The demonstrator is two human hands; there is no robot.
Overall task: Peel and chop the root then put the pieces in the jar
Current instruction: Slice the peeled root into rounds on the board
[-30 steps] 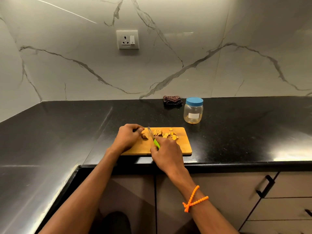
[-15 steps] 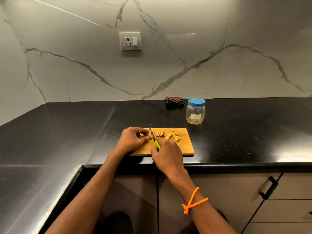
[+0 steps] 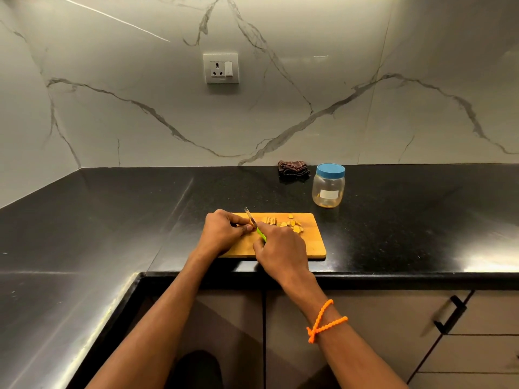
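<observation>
While I look down over the black stone counter (image 3: pixel 393 220), I see it run into a corner under a pale marble-veined wall with a socket plate (image 3: pixel 221 68), and brown cabinet fronts with a black handle (image 3: pixel 450 314) sit below its edge. On the counter near me lies a wooden cutting board (image 3: pixel 309 242). Behind it, well apart, a clear jar (image 3: pixel 328 185) stands upright with its blue lid on, and a folded dark cloth (image 3: pixel 292 167) lies just beside the jar by the wall. Yellow-orange root slices (image 3: pixel 290 223) lie scattered on the far half of the board. My left hand (image 3: pixel 223 231) is curled at the board's left end, fingertips pinched together; I cannot tell what piece it holds. My right hand (image 3: pixel 280 252) grips a green-handled knife (image 3: pixel 256 226), blade tilted up beside the left fingertips. An orange beaded band (image 3: pixel 323 322) circles that wrist.
</observation>
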